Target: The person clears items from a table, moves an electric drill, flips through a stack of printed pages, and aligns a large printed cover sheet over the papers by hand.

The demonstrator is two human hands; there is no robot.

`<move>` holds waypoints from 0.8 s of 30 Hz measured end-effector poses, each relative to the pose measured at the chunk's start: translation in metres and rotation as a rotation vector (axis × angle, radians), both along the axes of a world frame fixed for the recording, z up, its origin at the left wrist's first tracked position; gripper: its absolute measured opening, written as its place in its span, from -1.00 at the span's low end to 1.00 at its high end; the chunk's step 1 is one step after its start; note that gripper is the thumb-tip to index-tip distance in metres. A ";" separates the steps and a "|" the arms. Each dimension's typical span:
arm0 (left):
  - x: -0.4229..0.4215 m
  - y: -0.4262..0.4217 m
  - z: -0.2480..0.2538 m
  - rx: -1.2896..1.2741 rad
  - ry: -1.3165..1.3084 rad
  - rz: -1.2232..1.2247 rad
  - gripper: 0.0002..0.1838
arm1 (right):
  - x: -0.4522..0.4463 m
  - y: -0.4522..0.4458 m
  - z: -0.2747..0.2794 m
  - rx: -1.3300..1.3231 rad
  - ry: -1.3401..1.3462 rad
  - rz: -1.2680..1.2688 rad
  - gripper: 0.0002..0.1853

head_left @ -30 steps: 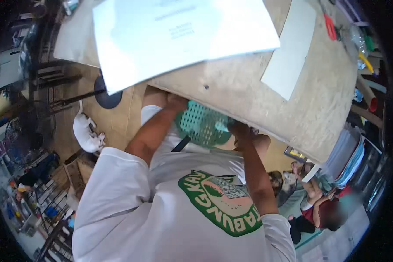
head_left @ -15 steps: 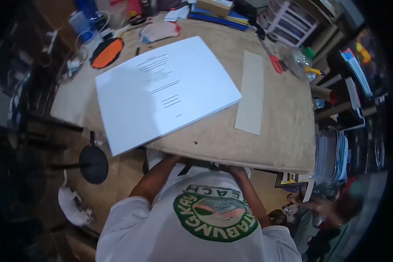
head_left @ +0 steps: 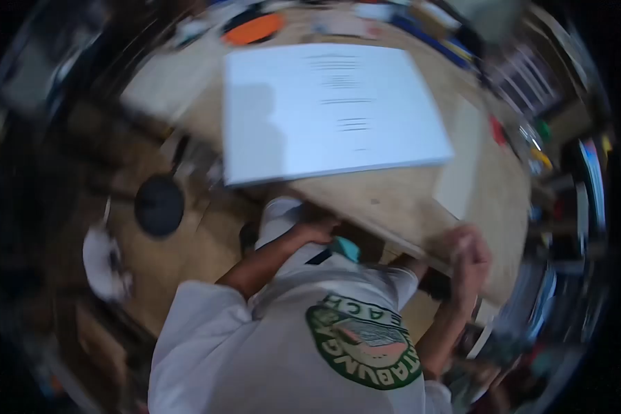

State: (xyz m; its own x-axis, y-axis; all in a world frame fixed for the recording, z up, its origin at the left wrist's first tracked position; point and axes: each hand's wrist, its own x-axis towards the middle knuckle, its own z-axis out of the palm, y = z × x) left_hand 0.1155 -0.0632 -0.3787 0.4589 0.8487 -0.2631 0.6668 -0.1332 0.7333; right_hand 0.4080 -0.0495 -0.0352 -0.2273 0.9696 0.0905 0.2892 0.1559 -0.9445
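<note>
Over the near right edge of the surface (head_left: 400,193), my right hand (head_left: 468,259) has its fingers partly curled; it is blurred, and I can't tell whether it grips anything or touches the wood. At nine o'clock from it, low by my lap, is my left hand (head_left: 317,231), bent inward; I can't tell how far it is open or whether it has hold of anything. The teal-green thing (head_left: 345,248) lies just beside it at four o'clock, only partly in view.

A pale strip (head_left: 459,169) lies at twelve o'clock from my right hand, with something red (head_left: 497,130) near its far end, toward one. At ten to eleven o'clock from that hand is a stack of white paper (head_left: 345,114), printed lines on top and a shadow across its left part. Beyond the stack, at eleven, sits an orange and black thing (head_left: 254,29). Well out at nine o'clock from my left hand is a black disc (head_left: 159,205); past it, toward eight, a white cat (head_left: 102,262) lies on the floor (head_left: 165,276).
</note>
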 end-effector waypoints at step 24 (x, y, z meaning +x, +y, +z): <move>0.152 -0.404 -0.010 -1.070 -2.120 1.870 -0.73 | -0.046 0.110 -0.024 0.524 -0.567 -0.197 -0.65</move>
State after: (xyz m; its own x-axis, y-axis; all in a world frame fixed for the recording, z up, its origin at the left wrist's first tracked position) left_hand 0.2679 -0.4670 -0.3889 0.1532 0.4667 -0.8711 -0.9327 -0.2229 -0.2835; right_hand 0.3625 0.0605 -0.0597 -0.2042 0.8598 0.4680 0.7720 0.4354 -0.4632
